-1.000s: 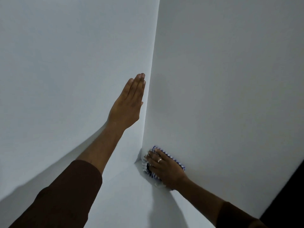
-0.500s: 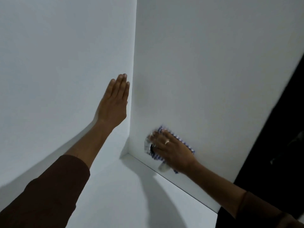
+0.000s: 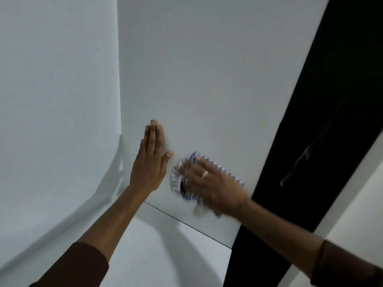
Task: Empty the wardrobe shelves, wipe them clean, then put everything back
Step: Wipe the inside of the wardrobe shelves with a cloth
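I look into a bare white wardrobe compartment. My right hand (image 3: 209, 184) presses a blue-and-white checked cloth (image 3: 178, 183) flat against the right side panel (image 3: 207, 79), just above the shelf floor (image 3: 157, 245). The cloth shows at the fingertips and along the upper edge of the hand; it is blurred. My left hand (image 3: 150, 162) lies flat with fingers together on the same panel, just left of the cloth, holding nothing. Both forearms reach in from below in dark brown sleeves.
The back panel (image 3: 58, 100) fills the left and meets the side panel at a vertical corner. A black gap (image 3: 323, 125) runs diagonally past the panel's front edge on the right, with a white surface (image 3: 356, 214) beyond it.
The view has swung right. My left hand moved from the back panel across the corner onto the side panel. My right hand slid the cloth up and away from the corner.
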`<state>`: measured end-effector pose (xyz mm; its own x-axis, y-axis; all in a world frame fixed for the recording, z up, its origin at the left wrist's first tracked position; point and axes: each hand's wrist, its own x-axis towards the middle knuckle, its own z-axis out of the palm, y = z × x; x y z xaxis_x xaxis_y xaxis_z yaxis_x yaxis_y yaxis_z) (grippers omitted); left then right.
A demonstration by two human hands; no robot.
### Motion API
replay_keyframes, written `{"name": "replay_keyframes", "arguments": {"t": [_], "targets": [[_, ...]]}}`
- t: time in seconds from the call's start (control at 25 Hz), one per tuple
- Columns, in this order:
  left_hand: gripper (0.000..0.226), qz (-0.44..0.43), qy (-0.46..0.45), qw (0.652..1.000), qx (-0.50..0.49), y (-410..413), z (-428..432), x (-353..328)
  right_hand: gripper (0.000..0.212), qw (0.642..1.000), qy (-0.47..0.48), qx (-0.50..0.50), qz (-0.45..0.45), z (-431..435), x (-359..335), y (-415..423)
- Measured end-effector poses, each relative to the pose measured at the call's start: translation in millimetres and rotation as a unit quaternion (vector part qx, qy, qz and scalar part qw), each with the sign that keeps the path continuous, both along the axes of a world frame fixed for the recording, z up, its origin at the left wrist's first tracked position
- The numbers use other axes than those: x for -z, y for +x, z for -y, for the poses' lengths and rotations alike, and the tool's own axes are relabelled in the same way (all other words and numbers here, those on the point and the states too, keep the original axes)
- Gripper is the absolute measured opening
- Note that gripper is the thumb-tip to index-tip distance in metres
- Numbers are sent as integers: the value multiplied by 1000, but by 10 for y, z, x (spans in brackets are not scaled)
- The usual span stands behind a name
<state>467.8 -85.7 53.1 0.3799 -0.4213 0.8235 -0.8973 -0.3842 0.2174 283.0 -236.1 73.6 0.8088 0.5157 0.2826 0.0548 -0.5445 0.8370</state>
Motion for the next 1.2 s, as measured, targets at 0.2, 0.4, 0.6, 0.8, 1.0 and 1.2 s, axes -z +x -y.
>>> {"name": "replay_keyframes", "arguments": {"t": [0.2, 0.4, 0.6, 0.8, 1.0, 1.2], "targets": [[71, -11, 10, 1000, -9, -6, 3, -7, 30, 988, -56, -15, -143, 108, 385, -295], [66, -57, -43, 997, 28, -152, 62, 71, 62, 995, 64, 16, 74, 154, -1131, -330], [69, -87, -36, 995, 23, -299, 120, 132, 35, 985, -87, 18, -149, 134, 526, -668], [69, -35, -14, 999, 25, -395, 87, 84, 45, 999, 20, -40, -9, 86, -788, -417], [61, -13, -110, 989, 99, -505, 279, -600, 62, 985, 74, 2, 157, 79, -2061, -406], [59, -31, -119, 989, 84, -416, 398, -865, 43, 982, -97, -28, -160, 216, -597, -475]]}}
